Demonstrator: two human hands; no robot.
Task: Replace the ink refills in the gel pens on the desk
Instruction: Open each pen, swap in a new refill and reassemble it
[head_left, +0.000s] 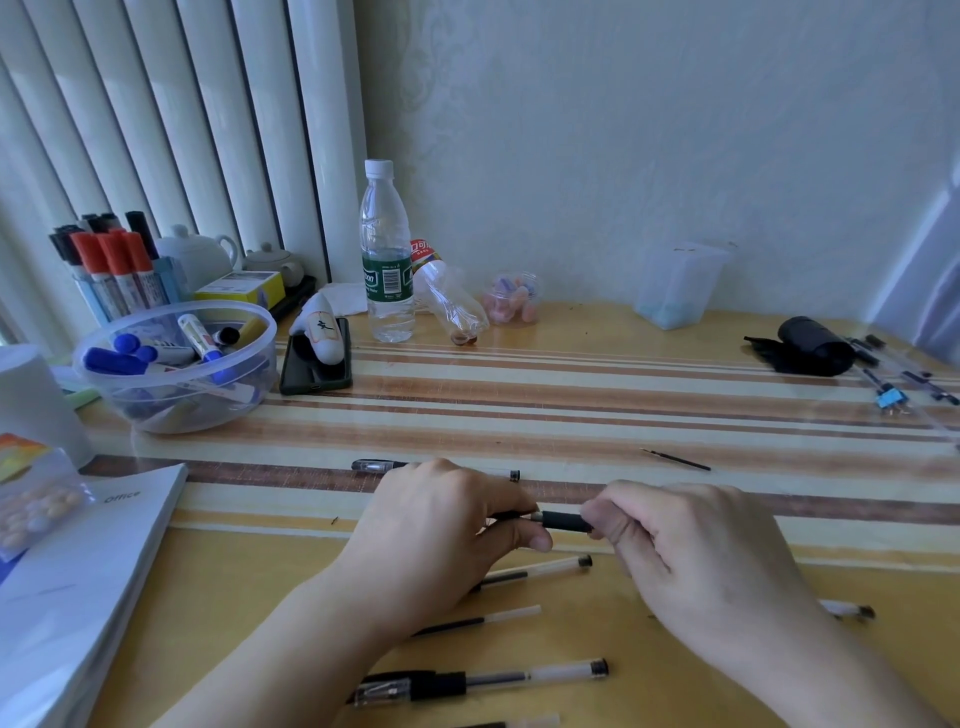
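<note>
Yellow desk (571, 332) with brown and cream stripes, blue-capped markers (111, 360), red-capped markers (111, 254)

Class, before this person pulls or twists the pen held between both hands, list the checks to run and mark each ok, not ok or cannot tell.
1. Left hand grips one end of the held pen: ok.
2. Right hand grips the black section: ok.
3. Held pen lifted off the desk: cannot tell.
4. Loose refill lies within reach, apart from the hands: ok.
5. Other pens, such as the capped pen, lie close under the wrists: not ok, they could be knocked.
6. Joint already loosened: cannot tell.
</note>
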